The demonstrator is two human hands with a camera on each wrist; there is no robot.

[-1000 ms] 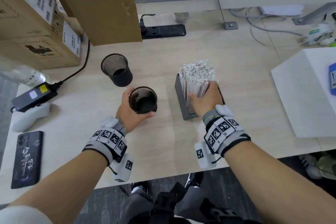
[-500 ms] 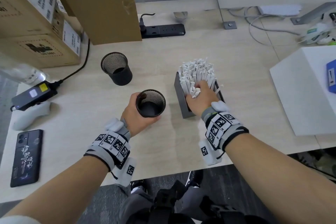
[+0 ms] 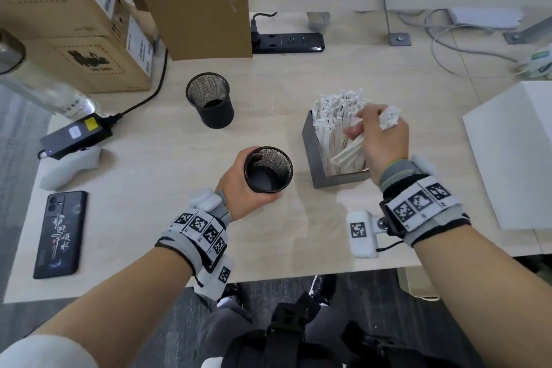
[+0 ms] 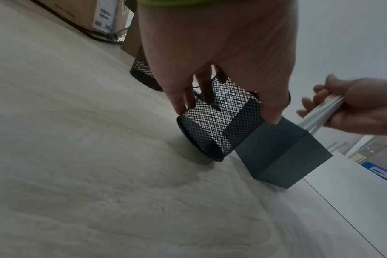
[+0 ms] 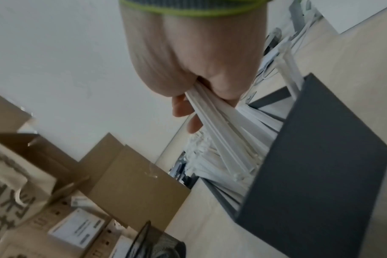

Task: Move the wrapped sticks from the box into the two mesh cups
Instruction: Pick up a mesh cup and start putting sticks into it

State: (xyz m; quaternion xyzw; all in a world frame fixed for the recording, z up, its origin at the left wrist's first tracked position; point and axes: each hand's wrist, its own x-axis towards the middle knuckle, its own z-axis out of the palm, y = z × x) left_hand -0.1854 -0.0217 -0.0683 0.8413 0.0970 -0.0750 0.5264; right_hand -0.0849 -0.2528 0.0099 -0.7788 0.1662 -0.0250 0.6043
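Right hand [image 3: 385, 140] gripping a bundle of wrapped sticks [image 3: 349, 152] half out of the box [image 3: 316, 155], centre right; left hand [image 3: 239, 188] holding the near cup [image 3: 268, 169] at centre; lift clear, then lower ends first

Black wire-mesh cup [image 3: 268, 170], matt grey box [image 3: 316, 155], paper-wrapped sticks [image 3: 334, 116], pale wood-grain table [image 3: 167, 158]

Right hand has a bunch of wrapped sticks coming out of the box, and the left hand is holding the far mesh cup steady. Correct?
Not quite. The left hand holds the near mesh cup, beside the box; the far cup stands untouched. The head view shows it. The right hand does grip a bunch of wrapped sticks.
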